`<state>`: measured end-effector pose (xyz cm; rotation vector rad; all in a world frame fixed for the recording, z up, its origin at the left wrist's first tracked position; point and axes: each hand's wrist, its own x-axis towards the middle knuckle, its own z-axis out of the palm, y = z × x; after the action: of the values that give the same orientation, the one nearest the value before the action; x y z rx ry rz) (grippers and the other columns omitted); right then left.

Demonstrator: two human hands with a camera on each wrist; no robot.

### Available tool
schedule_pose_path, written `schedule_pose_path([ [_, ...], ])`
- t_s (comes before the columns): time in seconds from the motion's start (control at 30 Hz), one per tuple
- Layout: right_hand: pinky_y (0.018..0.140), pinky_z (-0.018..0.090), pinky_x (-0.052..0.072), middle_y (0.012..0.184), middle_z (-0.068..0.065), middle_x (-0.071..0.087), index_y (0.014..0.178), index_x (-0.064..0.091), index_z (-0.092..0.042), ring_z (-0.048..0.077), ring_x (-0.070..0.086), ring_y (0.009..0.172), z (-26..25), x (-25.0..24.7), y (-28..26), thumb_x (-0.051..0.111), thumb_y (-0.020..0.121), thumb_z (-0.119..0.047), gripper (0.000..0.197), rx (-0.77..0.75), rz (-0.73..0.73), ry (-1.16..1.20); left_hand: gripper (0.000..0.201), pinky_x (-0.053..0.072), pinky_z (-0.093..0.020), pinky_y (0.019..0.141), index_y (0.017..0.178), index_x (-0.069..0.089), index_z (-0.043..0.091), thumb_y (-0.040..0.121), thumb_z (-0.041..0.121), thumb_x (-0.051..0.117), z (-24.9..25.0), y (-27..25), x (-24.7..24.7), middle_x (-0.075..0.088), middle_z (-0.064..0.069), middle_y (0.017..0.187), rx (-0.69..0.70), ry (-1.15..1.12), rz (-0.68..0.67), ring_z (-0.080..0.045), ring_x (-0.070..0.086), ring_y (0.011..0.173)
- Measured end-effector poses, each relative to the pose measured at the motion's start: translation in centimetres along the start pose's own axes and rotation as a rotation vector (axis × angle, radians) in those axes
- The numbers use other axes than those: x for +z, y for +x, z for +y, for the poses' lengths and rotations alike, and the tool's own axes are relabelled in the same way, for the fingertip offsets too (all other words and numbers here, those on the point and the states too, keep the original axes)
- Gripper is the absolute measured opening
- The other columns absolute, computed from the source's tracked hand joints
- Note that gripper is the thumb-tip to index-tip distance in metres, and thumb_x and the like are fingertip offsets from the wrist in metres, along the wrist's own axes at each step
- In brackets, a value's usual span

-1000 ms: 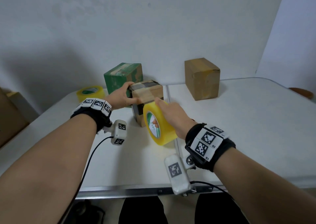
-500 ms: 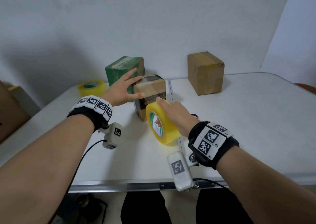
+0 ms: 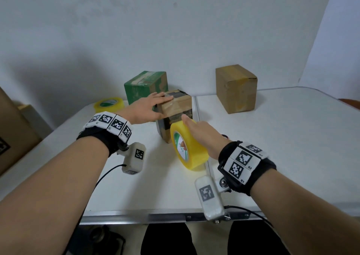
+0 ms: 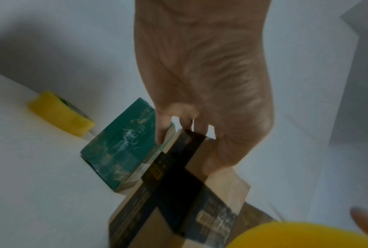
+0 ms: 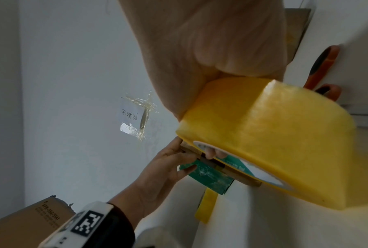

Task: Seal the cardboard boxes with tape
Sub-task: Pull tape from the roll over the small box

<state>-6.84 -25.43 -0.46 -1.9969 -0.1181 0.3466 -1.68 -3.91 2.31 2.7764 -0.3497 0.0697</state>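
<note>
1. The left hand (image 3: 148, 106) lies flat, fingers straight, on the small brown box (image 3: 175, 116) at the worktop (image 3: 282, 137) centre.
2. The right hand (image 3: 202, 134) grips the yellow tape roll (image 3: 190, 147) just near the box, fingers through its core, mostly hidden.
3. The left wrist view is blurred.

Plain white wall (image 3: 175, 30) behind white table (image 3: 282, 137)
</note>
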Motion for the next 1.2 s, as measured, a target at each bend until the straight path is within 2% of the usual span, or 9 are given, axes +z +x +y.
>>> schedule_pose_path([
  [0.13, 0.108, 0.047, 0.04, 0.136, 0.016, 0.055, 0.139, 0.047, -0.003, 0.033, 0.052, 0.124, -0.1, -0.2, 0.2, 0.024, 0.097, -0.066, 0.079, 0.022, -0.042, 0.008, 0.043, 0.013, -0.035, 0.119, 0.141, 0.047, 0.033, 0.099, 0.029, 0.043, 0.9, 0.5, -0.8, 0.024, 0.001, 0.159, -0.054, -0.119, -0.025, -0.019, 0.015, 0.148],
  [0.27, 0.11, 0.048, 0.039, 0.145, 0.017, 0.048, 0.147, 0.037, -0.003, 0.033, 0.048, 0.131, 0.0, -0.4, 0.2, 0.025, 0.097, -0.065, 0.08, 0.04, -0.074, 0.015, 0.042, 0.033, -0.029, 0.103, 0.116, 0.07, 0.037, 0.1, 0.055, 0.035, 1.8, 0.8, 0.6, 0.053, 0.004, 0.141, -0.175, -0.341, 0.216, -0.019, 0.045, 0.13],
  [0.5, 0.111, 0.046, 0.038, 0.148, 0.018, 0.045, 0.147, 0.036, -0.001, 0.033, 0.045, 0.134, 0.4, -0.7, 0.7, 0.022, 0.101, -0.059, 0.075, -0.013, -0.112, -0.095, 0.034, 0.027, -0.014, 0.103, 0.119, 0.07, 0.03, 0.09, 0.046, 0.063, 1.5, 0.3, 1.1, 0.061, 0.006, 0.132, -0.08, -0.254, 0.283, 0.002, 0.046, 0.126],
  [0.6, 0.098, 0.039, 0.047, 0.127, 0.018, 0.059, 0.132, 0.052, -0.004, 0.028, 0.058, 0.112, 0.7, -1.0, 1.4, 0.026, 0.1, -0.06, 0.07, -0.02, -0.085, -0.125, 0.035, 0.027, -0.01, 0.102, 0.12, 0.069, 0.028, 0.088, 0.041, 0.066, 1.8, 0.3, 1.4, 0.062, 0.0, 0.131, -0.044, -0.213, 0.334, -0.002, 0.048, 0.127],
  [0.7, 0.058, 0.032, 0.044, 0.073, 0.007, 0.05, 0.079, 0.049, -0.017, 0.021, 0.048, 0.063, 0.7, -1.6, 1.6, 0.028, 0.098, -0.064, 0.055, 0.013, -0.085, -0.156, 0.044, 0.025, -0.02, 0.111, 0.13, 0.062, 0.031, 0.088, 0.044, 0.066, 1.5, 0.3, 1.6, 0.052, -0.002, 0.143, -0.031, -0.091, 0.304, -0.015, 0.039, 0.138],
  [0.83, 0.097, 0.046, 0.048, 0.109, 0.019, 0.066, 0.11, 0.063, 0.001, 0.036, 0.061, 0.103, 0.5, -3.8, 3.2, 0.029, 0.102, -0.05, 0.062, -0.063, 0.088, -0.156, 0.049, 0.025, -0.043, 0.118, 0.137, 0.052, 0.035, 0.09, 0.045, 0.062, 1.3, 0.4, 2.0, 0.043, 0.001, 0.15, -0.034, 0.056, 0.302, -0.021, 0.03, 0.144],
  [1.0, 0.076, 0.036, 0.052, 0.094, 0.015, 0.066, 0.091, 0.06, -0.001, 0.031, 0.065, 0.091, 1.6, -6.1, 5.5, 0.05, 0.096, -0.021, 0.024, 0.025, 0.09, -0.552, 0.055, 0.023, -0.047, 0.118, 0.14, 0.047, 0.038, 0.089, 0.052, 0.06, 1.0, 0.5, 2.1, 0.04, 0.008, 0.152, -0.054, 0.053, 0.294, -0.018, 0.027, 0.145],
  [1.1, 0.062, 0.025, 0.045, 0.07, 0.004, 0.057, 0.071, 0.057, -0.011, 0.026, 0.059, 0.077, 3.4, -5.5, 9.0, 0.066, 0.086, -0.035, 0.03, 0.157, -0.067, -0.86, 0.054, 0.024, -0.044, 0.118, 0.14, 0.048, 0.038, 0.089, 0.052, 0.06, 0.9, 0.7, 2.1, 0.04, 0.008, 0.152, -0.053, 0.053, 0.301, -0.017, 0.026, 0.145],
  [1.2, 0.08, 0.033, 0.055, 0.096, 0.002, 0.068, 0.103, 0.068, -0.018, 0.027, 0.067, 0.092, 3.7, -5.4, 9.4, 0.079, 0.07, -0.05, 0.048, 0.23, -0.057, -1.114, 0.054, 0.023, -0.046, 0.118, 0.139, 0.047, 0.04, 0.088, 0.052, 0.06, 0.8, 0.7, 2.2, 0.039, 0.009, 0.152, -0.054, 0.044, 0.3, -0.016, 0.025, 0.146],
])
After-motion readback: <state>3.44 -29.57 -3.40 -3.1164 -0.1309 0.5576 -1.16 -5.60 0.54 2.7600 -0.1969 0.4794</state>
